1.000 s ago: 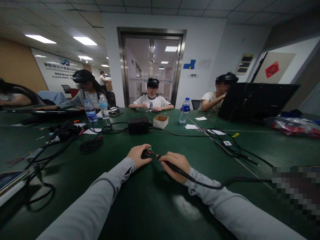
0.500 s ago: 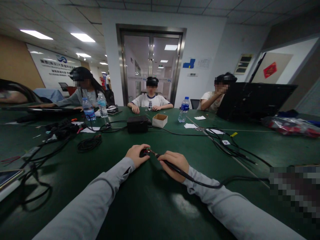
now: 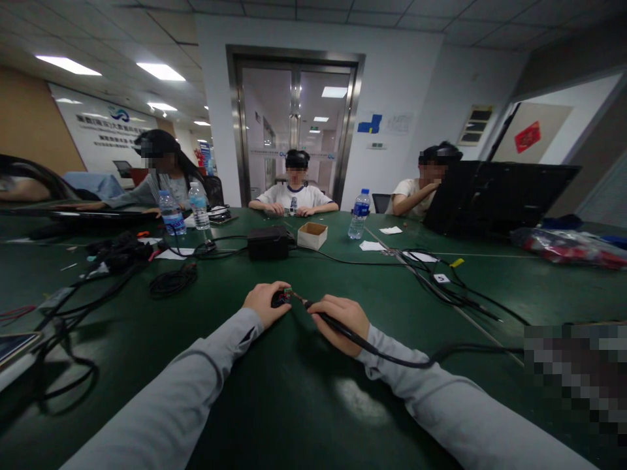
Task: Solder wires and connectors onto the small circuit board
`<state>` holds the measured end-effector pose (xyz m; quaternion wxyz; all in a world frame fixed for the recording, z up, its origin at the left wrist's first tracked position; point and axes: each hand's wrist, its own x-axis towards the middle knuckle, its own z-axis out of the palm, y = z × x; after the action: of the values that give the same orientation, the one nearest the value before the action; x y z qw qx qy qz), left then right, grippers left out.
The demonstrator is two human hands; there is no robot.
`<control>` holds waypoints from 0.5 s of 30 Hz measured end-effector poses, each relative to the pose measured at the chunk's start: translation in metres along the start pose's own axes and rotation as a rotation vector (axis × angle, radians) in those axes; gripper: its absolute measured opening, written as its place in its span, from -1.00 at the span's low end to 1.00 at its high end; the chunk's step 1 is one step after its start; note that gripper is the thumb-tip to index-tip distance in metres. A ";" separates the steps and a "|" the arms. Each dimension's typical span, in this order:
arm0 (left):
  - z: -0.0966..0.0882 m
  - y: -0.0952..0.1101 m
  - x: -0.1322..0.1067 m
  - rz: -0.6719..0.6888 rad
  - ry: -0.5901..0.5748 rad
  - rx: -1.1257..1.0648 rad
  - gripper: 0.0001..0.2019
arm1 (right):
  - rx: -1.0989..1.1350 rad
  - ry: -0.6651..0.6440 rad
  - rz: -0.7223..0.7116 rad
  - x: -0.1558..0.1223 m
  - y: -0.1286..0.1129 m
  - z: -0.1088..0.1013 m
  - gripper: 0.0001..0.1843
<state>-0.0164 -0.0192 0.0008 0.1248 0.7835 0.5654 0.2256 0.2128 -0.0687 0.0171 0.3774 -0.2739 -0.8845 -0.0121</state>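
My left hand [image 3: 265,304] is closed around a small black part with a green circuit board [image 3: 287,292] and thin wires at its edge. Most of that part is hidden by the fingers. In my right hand [image 3: 343,322] is a soldering iron [image 3: 329,320], gripped like a pen with its tip pointing left. The tip is at or very close to the circuit board; whether it touches, I cannot tell. A black cable [image 3: 470,347] runs from the iron across my right sleeve.
Ahead on the green table [image 3: 274,405] stand a black box [image 3: 269,243], a small open carton [image 3: 312,236] and a water bottle [image 3: 360,214]. Coiled cables [image 3: 172,279] lie left, more cables [image 3: 450,297] right. A monitor [image 3: 499,196] stands at the right. Several people sit around the table.
My hands and the soldering iron hold nearly the same place; the circuit board looks slightly turned. The person opposite has drawn a hand inward, and the view has shifted a little.
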 end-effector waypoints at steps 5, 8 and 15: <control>0.000 0.000 0.000 0.012 0.006 0.009 -0.54 | 0.002 -0.003 -0.007 0.000 0.000 -0.001 -0.84; 0.001 -0.001 0.000 0.008 0.000 0.015 -0.54 | 0.014 0.015 -0.015 0.001 -0.001 -0.001 -0.83; -0.001 0.001 -0.001 0.007 -0.001 0.021 -0.54 | 0.032 0.037 -0.020 0.002 -0.003 -0.002 -0.83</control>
<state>-0.0164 -0.0202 0.0015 0.1162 0.7869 0.5648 0.2197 0.2113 -0.0709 0.0201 0.3978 -0.2585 -0.8803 -0.0069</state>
